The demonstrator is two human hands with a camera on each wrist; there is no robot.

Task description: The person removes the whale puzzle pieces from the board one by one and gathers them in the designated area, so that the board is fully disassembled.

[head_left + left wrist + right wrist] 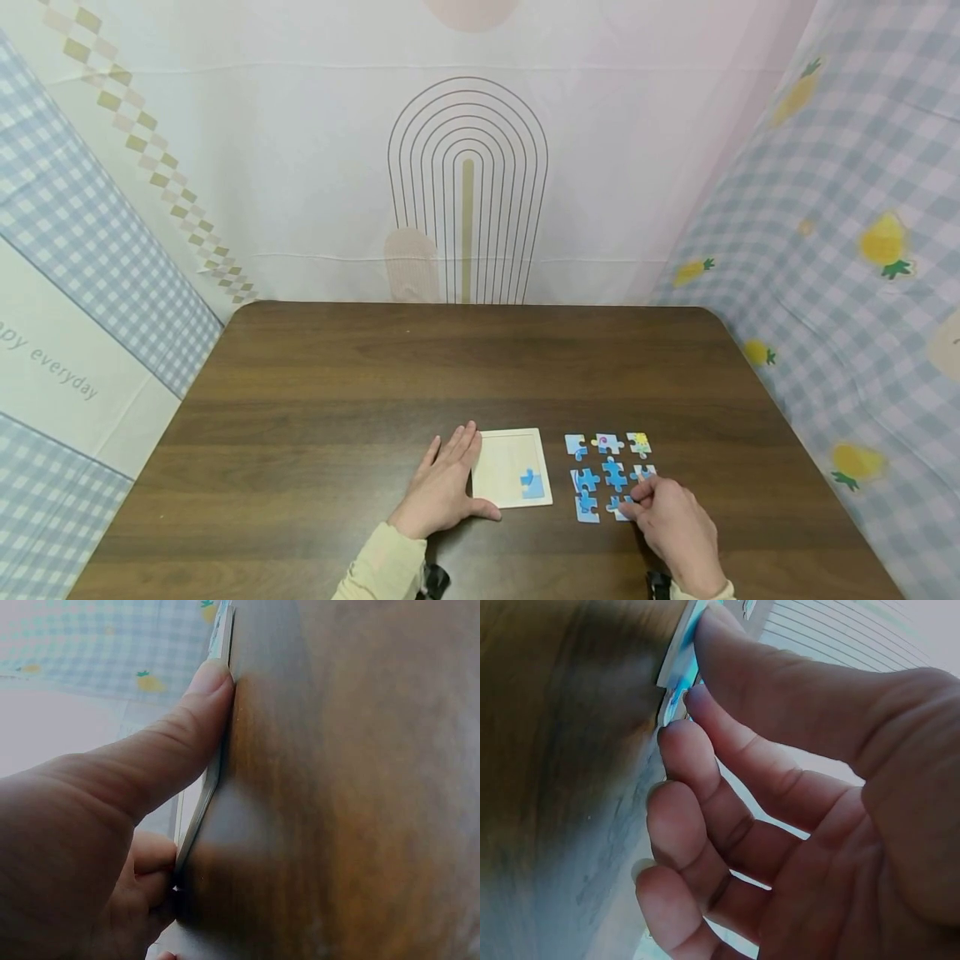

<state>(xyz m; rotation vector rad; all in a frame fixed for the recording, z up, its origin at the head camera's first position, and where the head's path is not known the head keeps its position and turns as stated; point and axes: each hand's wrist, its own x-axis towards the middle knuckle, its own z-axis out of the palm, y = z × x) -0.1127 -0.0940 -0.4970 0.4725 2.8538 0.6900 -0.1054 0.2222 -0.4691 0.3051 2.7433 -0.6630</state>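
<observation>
A square light-wood puzzle tray (495,462) lies on the table with a blue puzzle piece (534,487) in its lower right corner. My left hand (442,487) rests spread against the tray, fingers along its left side and thumb on the near edge. To the right of the tray, several jigsaw pieces (613,473) are laid out in rows. My right hand (675,521) is at the near row, its thumb and index finger at the edge of a blue-and-white puzzle piece (619,508). In the right wrist view the thumb (720,634) touches this piece; its other fingers are curved.
The brown wooden table (337,375) has rounded far corners. A patterned cloth (315,167) hangs behind it, with checked cloth (810,317) along the right side.
</observation>
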